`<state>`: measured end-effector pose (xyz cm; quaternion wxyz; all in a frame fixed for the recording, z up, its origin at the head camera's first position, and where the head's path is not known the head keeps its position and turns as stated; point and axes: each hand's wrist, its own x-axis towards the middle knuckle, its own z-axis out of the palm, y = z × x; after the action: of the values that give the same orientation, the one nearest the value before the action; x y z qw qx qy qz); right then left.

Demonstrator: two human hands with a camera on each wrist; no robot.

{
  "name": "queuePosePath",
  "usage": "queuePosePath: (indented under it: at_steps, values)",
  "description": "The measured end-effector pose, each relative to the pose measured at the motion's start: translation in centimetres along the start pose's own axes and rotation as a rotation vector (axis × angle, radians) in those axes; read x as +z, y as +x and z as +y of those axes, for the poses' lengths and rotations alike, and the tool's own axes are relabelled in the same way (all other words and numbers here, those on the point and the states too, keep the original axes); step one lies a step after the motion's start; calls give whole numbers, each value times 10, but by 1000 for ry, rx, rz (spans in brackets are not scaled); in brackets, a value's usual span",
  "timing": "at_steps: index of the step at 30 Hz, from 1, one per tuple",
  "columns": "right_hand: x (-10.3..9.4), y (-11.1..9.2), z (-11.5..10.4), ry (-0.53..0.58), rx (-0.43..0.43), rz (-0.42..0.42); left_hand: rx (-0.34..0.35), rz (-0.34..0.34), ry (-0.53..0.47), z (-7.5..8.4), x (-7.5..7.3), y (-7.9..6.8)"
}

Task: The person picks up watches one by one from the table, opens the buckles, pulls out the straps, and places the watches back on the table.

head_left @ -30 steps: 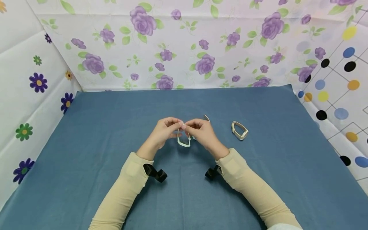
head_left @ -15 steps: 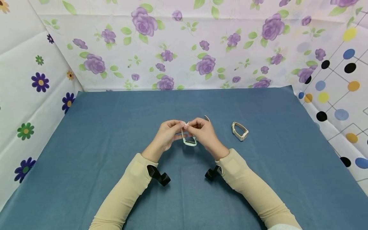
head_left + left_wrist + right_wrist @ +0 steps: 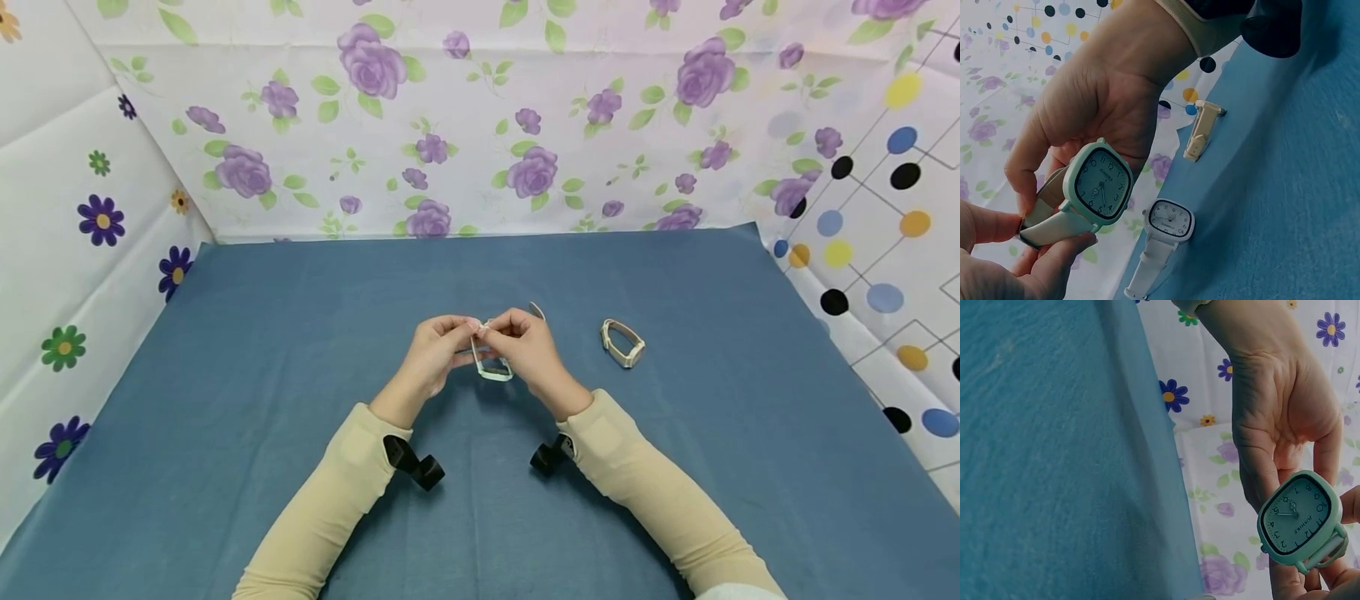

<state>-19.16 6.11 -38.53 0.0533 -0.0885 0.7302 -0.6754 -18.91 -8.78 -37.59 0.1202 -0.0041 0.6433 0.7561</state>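
Observation:
Over the middle of the cloth, my left hand (image 3: 429,357) and right hand (image 3: 531,352) meet fingertip to fingertip in the head view. Between them they pinch the strap ends of a mint-green wristwatch (image 3: 495,375), whose case hangs below the fingers. The left wrist view shows its square dial (image 3: 1102,182) and the strap bent round into a loop. Fingers partly cover where the strap ends meet, so whether they are fastened is unclear. In the right wrist view the watch case (image 3: 1297,515) hangs in front of the left hand's fingers.
A white watch (image 3: 1169,222) lies just beyond my right hand; only its strap (image 3: 537,310) shows in the head view. Farther right sits a beige watch (image 3: 622,343) with its strap looped. Blue cloth (image 3: 300,333) covers the table, with patterned sheets (image 3: 450,125) behind and at both sides.
My left hand and the mint-green watch have shifted slightly right since a second ago. Both hands keep pinching the strap, and the other watches stay where they lie.

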Motion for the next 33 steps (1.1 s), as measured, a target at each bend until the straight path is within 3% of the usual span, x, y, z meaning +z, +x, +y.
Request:
queuePosePath:
  at_steps: [7, 11, 15, 27, 33]
  values:
    - [1, 0, 2, 6, 61, 0, -50, -68, 35, 0, -7, 1]
    - [1, -1, 4, 13, 97, -43, -94, -119, 115, 4, -16, 1]
    - [-1, -1, 2, 4, 91, -73, -101, -129, 217, 10, -21, 1]
    - [-3, 2, 0, -27, 96, -116, 4, -113, 374, 15, -26, -1]
    - [-2, 1, 0, -28, 86, -112, 14, -82, 436, 15, -23, -3]
